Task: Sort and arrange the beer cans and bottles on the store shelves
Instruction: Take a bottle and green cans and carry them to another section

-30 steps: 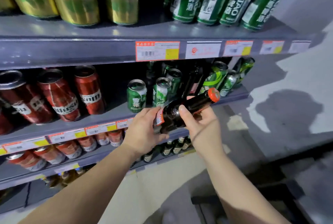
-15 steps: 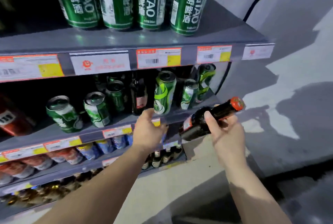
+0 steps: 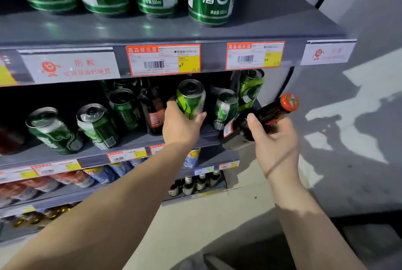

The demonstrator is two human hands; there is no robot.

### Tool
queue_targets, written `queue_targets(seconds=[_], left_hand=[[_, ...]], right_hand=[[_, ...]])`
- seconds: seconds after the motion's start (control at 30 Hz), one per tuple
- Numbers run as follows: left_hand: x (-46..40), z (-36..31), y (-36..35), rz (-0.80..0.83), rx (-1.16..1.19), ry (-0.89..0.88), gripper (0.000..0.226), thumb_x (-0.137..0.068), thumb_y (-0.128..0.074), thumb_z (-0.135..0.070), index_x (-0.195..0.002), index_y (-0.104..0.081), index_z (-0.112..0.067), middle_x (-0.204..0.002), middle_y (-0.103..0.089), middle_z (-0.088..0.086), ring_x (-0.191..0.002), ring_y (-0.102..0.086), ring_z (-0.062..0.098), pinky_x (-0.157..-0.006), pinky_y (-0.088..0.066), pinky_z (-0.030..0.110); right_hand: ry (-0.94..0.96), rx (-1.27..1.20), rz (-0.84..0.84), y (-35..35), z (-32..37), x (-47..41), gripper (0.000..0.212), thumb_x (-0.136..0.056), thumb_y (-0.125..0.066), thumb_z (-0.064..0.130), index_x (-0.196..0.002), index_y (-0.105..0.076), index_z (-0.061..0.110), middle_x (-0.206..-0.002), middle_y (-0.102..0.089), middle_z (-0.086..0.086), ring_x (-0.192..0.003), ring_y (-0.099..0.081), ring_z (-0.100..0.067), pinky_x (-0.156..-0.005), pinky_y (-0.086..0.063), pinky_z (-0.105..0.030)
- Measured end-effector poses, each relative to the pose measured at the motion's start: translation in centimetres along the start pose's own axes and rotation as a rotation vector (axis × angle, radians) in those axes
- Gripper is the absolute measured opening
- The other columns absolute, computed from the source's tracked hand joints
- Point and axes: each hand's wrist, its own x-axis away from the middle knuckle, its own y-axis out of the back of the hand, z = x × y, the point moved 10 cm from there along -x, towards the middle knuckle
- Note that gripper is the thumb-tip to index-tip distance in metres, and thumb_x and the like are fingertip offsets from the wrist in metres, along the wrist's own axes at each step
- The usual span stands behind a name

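Mid-sort: left hand (image 3: 180,126) gripped a green can (image 3: 191,99) among mixed stock; right hand (image 3: 274,139) held an unshelved brown bottle (image 3: 258,121).

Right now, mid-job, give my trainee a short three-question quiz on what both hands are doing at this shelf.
1. True or false: the right hand holds a dark bottle with an orange cap.
2. The left hand has its grip on: A) a price tag B) a bright green can C) nothing.
3. Fill in: the bottle in the right hand is tilted, its cap pointing up and to the ____.

Key: 1 true; 2 B; 3 right.
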Motion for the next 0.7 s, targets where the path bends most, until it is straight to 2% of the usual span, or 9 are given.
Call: queue_targets(seconds=[0.1, 0.17, 0.27, 0.4, 0.47, 0.53, 0.6, 0.67, 0.7], left_hand=[[2.5, -1.0, 2.0, 0.041, 0.175, -0.229, 0.064, -0.072, -0.082, -0.03, -0.115, -0.039, -0.049, -0.115, -0.052, -0.032, -0.108, -0.052, -0.007, -0.087, -0.037, 0.008], [4.3, -1.6, 4.0, 0.031, 0.192, -0.357, 0.07, -0.073, -0.081, -0.029, -0.12, -0.037, -0.057, -0.12, -0.044, -0.041, -0.114, -0.047, -0.011, -0.09, -0.033, 0.003], [6.0, -2.1, 6.9, -0.02, 0.188, -0.47, 0.072, -0.072, -0.08, -0.033, -0.124, -0.037, -0.056, -0.123, -0.042, -0.042, -0.114, -0.046, -0.014, -0.09, -0.032, 0.002], [6.3, -1.2, 9.3, -0.023, 0.194, -0.471, 0.081, -0.068, -0.082, -0.03, -0.123, -0.034, -0.063, -0.123, -0.043, -0.04, -0.115, -0.047, -0.012, -0.092, -0.034, 0.004], [6.2, -0.2, 9.9, -0.006, 0.186, -0.43, 0.079, -0.067, -0.083, -0.032, -0.121, -0.035, -0.064, -0.122, -0.043, -0.041, -0.113, -0.047, -0.013, -0.09, -0.034, 0.003], [6.2, 0.9, 10.4, 0.015, 0.166, -0.407, 0.074, -0.068, -0.086, -0.035, -0.121, -0.039, -0.056, -0.12, -0.043, -0.041, -0.111, -0.047, -0.014, -0.088, -0.034, 0.002], [6.2, 1.9, 10.7, 0.035, 0.129, -0.383, 0.07, -0.067, -0.084, -0.036, -0.121, -0.042, -0.049, -0.119, -0.043, -0.043, -0.111, -0.046, -0.016, -0.087, -0.033, 0.0], [6.1, 3.2, 11.0, 0.066, 0.117, -0.334, 0.076, -0.066, -0.086, -0.032, -0.12, -0.039, -0.057, -0.118, -0.046, -0.042, -0.111, -0.047, -0.016, -0.087, -0.033, 0.0], [5.9, 3.9, 11.0, 0.086, 0.124, -0.306, 0.078, -0.066, -0.087, -0.03, -0.121, -0.04, -0.057, -0.118, -0.049, -0.039, -0.112, -0.049, -0.014, -0.088, -0.034, 0.001]], right_hand=[[0.029, -0.003, 0.07, -1.6, 0.8, 0.4, 0.022, -0.077, -0.072, 0.045, -0.072, -0.058, 0.029, -0.074, -0.068, 0.011, -0.074, -0.063, -0.006, -0.07, -0.048, -0.024], [0.041, 0.019, 0.12, -3.2, 1.2, 0.8, 0.023, -0.078, -0.072, 0.047, -0.074, -0.058, 0.028, -0.075, -0.067, 0.012, -0.073, -0.062, -0.002, -0.068, -0.047, -0.022], [0.037, 0.009, 0.156, -5.5, 1.5, 1.7, 0.025, -0.078, -0.069, 0.048, -0.08, -0.059, 0.026, -0.084, -0.068, 0.009, -0.079, -0.063, -0.003, -0.072, -0.048, -0.025], [0.036, -0.07, 0.107, -7.3, 2.4, 1.9, 0.018, -0.08, -0.071, 0.042, -0.078, -0.058, 0.031, -0.087, -0.068, 0.004, -0.078, -0.062, 0.0, -0.07, -0.043, -0.012], [0.057, -0.07, 0.097, -8.4, 3.1, 1.5, 0.018, -0.082, -0.072, 0.038, -0.077, -0.056, 0.031, -0.087, -0.067, 0.003, -0.079, -0.061, -0.001, -0.07, -0.042, -0.01], [0.074, -0.005, 0.129, -10.2, 3.5, 1.0, 0.022, -0.083, -0.071, 0.039, -0.076, -0.052, 0.03, -0.087, -0.065, -0.002, -0.079, -0.06, -0.007, -0.069, -0.043, -0.018], [0.065, 0.072, 0.164, -12.1, 3.5, 0.0, 0.029, -0.084, -0.068, 0.043, -0.075, -0.048, 0.023, -0.085, -0.061, -0.007, -0.073, -0.056, -0.017, -0.062, -0.04, -0.027], [0.05, 0.135, 0.176, -13.6, 3.4, -1.4, 0.034, -0.084, -0.066, 0.048, -0.08, -0.049, 0.018, -0.083, -0.058, -0.01, -0.068, -0.053, -0.022, -0.058, -0.037, -0.032], [0.042, 0.163, 0.185, -14.3, 3.4, -2.2, 0.035, -0.084, -0.065, 0.049, -0.088, -0.054, 0.016, -0.086, -0.061, -0.011, -0.072, -0.057, -0.025, -0.061, -0.041, -0.033]])
